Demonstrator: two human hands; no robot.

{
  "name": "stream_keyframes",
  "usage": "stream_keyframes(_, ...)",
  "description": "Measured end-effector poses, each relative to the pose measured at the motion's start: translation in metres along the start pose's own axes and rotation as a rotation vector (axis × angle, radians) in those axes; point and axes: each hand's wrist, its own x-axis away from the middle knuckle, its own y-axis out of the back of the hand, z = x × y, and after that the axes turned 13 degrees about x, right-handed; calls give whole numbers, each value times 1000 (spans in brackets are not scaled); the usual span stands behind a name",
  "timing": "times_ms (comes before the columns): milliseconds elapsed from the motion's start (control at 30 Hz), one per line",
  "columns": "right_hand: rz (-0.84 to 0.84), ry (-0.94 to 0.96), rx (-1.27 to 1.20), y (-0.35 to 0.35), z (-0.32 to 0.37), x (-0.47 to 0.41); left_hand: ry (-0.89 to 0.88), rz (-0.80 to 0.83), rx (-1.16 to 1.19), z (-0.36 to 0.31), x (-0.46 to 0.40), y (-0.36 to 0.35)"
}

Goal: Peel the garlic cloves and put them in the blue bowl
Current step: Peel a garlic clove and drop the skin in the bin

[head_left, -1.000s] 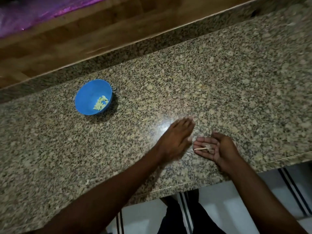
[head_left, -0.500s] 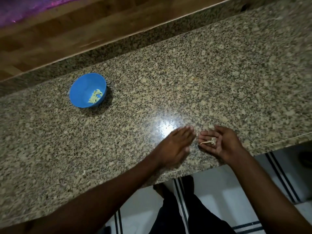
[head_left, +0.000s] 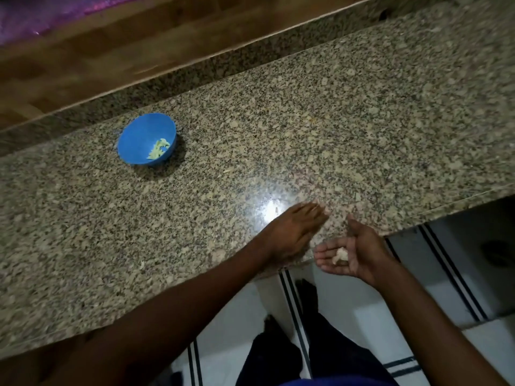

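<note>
Since a moment ago my right hand [head_left: 352, 253] has slid back off the counter [head_left: 306, 129] and now hangs just past its near edge, palm up, while my left hand [head_left: 295, 229] has stayed flat on the stone beside it. Fingers of the left lie straight and pressed together, palm down, tips pointing toward two o'clock, right next to the bright glare on the granite. Fingers of the right are loosely cupped and a little spread, holding nothing tight; a small pale scrap of garlic peel [head_left: 340, 255] rests in the hollow of the palm. Whether a clove is among it I cannot tell. Well apart, at about ten o'clock from my hands, the blue bowl [head_left: 139, 140] stands upright on the counter, with a small heap of peeled garlic cloves [head_left: 158, 148] lying against its right inner side. A few pale flecks are scattered on the stone between. Beyond the counter, at twelve o'clock, runs a wooden ledge [head_left: 111, 51]. No writing or label is readable anywhere.
</note>
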Motion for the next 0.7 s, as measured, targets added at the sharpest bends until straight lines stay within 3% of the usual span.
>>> stream_keyframes(133, 110, -77, 16, -24, -26, -3, -39, 21, 75, 2, 74, 11)
stream_keyframes(300, 254, -121, -70, -65, -49, -15, 321, -353, 202, 19, 61, 64)
stream_keyframes(433, 304, -118, -202, -68, -54, -27, 311, -199, 78, 17, 34, 45)
stream_keyframes(600, 243, -111, -178, -81, -59, -38, 83, -120, 166, -8, 105, -12)
stream_keyframes(700, 265, -135, -161, -85, -60, -44, 191, -203, 296, -8, 127, 2)
